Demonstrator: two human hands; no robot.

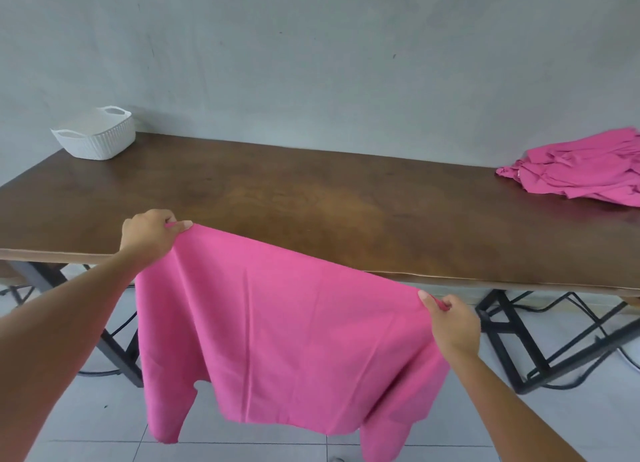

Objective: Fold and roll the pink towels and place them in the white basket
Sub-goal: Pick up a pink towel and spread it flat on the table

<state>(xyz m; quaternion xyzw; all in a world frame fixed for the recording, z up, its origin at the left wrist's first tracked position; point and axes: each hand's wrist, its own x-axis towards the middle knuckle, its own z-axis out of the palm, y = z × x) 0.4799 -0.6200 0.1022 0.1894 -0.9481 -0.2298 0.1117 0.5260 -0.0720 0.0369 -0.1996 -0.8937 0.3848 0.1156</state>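
The basket [95, 137] stands on the table [311, 198], at its far left corner by the wall [311, 63]. A heap of towels [575, 174] lies at the far right. At the near edge, one towel [284, 340] hangs between the left hand [149, 236] and right hand [450, 323].

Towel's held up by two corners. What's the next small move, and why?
Probably swing the towel forward and lay it flat on the table: the left hand and right hand pinch its top corners, and it hangs unfolded before the table's near edge.
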